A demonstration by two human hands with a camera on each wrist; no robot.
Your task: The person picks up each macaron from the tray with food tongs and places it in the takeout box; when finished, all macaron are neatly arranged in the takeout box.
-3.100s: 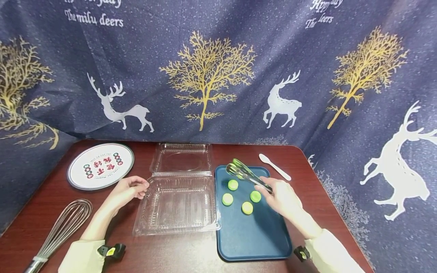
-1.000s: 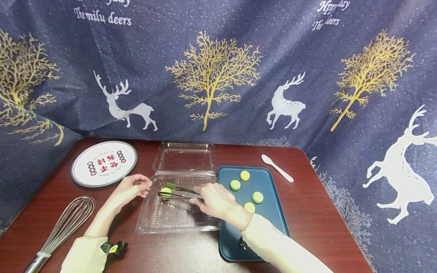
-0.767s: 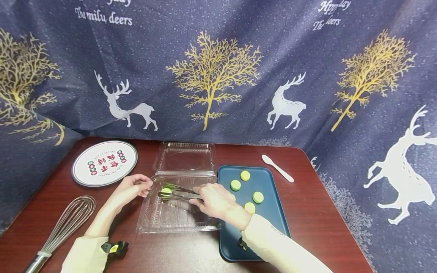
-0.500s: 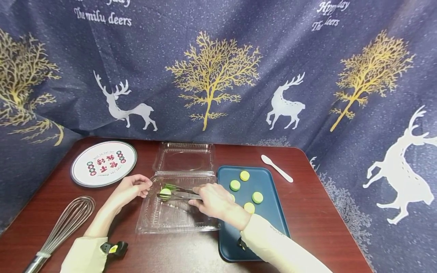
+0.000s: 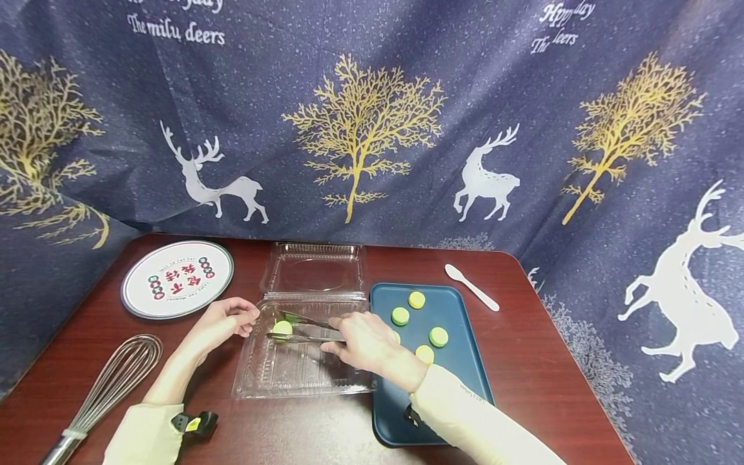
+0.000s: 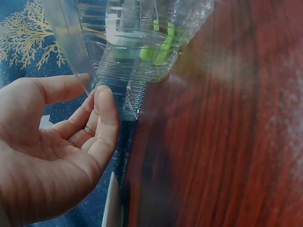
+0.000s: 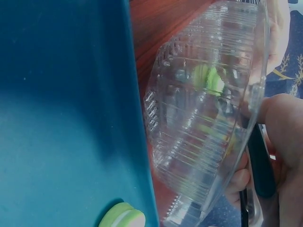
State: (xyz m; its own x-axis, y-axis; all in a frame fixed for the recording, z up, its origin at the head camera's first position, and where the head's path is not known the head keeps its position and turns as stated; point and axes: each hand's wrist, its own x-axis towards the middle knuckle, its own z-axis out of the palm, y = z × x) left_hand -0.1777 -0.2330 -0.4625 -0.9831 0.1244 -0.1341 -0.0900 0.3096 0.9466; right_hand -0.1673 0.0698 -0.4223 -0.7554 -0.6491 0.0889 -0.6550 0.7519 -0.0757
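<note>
My left hand (image 5: pixel 223 323) pinches the left rim of an open clear plastic box (image 5: pixel 302 381), thumb and finger meeting at the edge in the left wrist view. Inside the box's base, near the left side, sits a green macaron (image 5: pixel 282 330). My right hand (image 5: pixel 366 342) grips metal tongs (image 5: pixel 316 338) with dark handles, reaching in from the right. The tongs' arms stand apart, one on each side of the macaron. Through the clear wall, the right wrist view shows the macaron (image 7: pixel 214 81) blurred.
Right of the box lies a blue tray (image 5: pixel 430 413) with several green macarons (image 5: pixel 438 336), one partly behind my right hand. A white plastic spatula (image 5: pixel 472 287) lies beyond it. On the left are an oval plate (image 5: pixel 134 290) and a whisk (image 5: pixel 110 381). The box's lid (image 5: pixel 314 274) lies folded back.
The right hand and tongs have moved left from the tray into the box, bringing a macaron. Within the last half second the tongs' arms have spread around it. The left hand stays at the rim.
</note>
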